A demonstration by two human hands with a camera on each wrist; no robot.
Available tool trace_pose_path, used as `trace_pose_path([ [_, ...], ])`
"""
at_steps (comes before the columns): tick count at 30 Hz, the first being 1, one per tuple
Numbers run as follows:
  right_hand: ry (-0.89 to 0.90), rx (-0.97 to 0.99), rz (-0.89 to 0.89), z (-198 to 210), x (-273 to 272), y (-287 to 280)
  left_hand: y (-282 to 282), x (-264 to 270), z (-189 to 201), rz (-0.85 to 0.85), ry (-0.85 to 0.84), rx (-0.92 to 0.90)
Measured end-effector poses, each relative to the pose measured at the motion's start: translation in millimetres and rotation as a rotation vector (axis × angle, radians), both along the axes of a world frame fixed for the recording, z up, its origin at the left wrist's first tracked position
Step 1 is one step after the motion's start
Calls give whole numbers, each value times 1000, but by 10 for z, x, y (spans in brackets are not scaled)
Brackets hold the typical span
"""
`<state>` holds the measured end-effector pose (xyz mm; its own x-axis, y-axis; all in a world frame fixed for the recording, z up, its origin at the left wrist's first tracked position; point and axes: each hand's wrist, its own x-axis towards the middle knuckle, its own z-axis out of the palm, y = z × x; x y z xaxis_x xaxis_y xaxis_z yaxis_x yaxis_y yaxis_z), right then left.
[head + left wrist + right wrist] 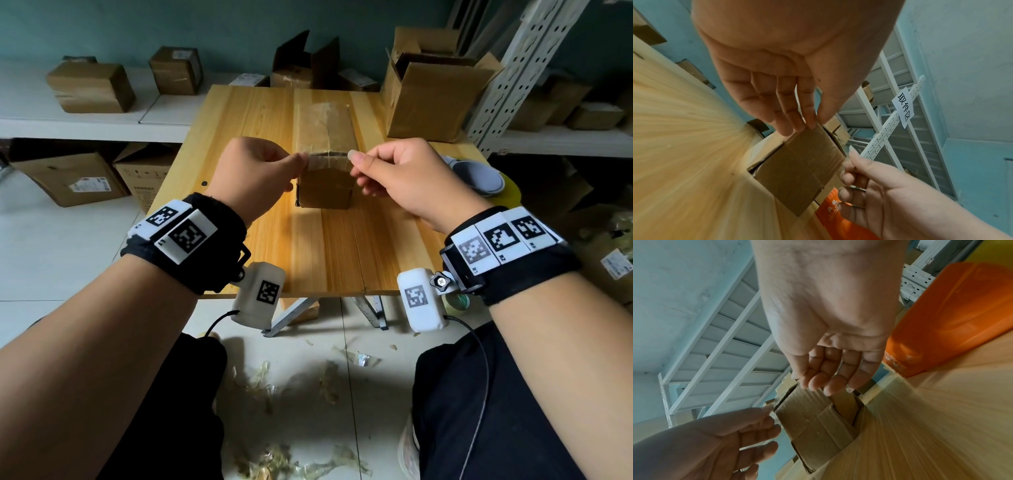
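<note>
A long brown cardboard box (pixel 323 193) lies on the wooden table (pixel 260 113), its taped top running away from me. A strip of clear tape (pixel 329 160) stretches across the box's near top edge. My left hand (pixel 301 161) pinches the strip's left end between thumb and forefinger, and my right hand (pixel 356 159) pinches the right end. In the left wrist view the left hand (pixel 813 124) pinches at the box (pixel 797 170) corner. In the right wrist view the right hand (pixel 818 382) hovers at the top edge of the box (pixel 813 418), its other fingers loosely curled.
An open cardboard carton (pixel 431 99) stands at the table's back right. A grey-white object on a yellow roll (pixel 479 176) sits at the right edge; an orange package (pixel 951 313) lies nearby. White shelves with boxes (pixel 90 87) surround the table. Tape scraps (pixel 270 383) litter the floor.
</note>
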<state>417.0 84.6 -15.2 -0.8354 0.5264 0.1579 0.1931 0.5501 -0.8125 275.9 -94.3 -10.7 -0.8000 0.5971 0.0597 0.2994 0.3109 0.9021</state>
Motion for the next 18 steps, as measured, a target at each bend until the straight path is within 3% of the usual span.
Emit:
trace_pose_path([
  [11,10,33,-72,-4,17,18,25,-1,10,-3,-142,85],
  [18,22,-30,-41,-49,-8,79,30,-21,13,9,-143,77],
])
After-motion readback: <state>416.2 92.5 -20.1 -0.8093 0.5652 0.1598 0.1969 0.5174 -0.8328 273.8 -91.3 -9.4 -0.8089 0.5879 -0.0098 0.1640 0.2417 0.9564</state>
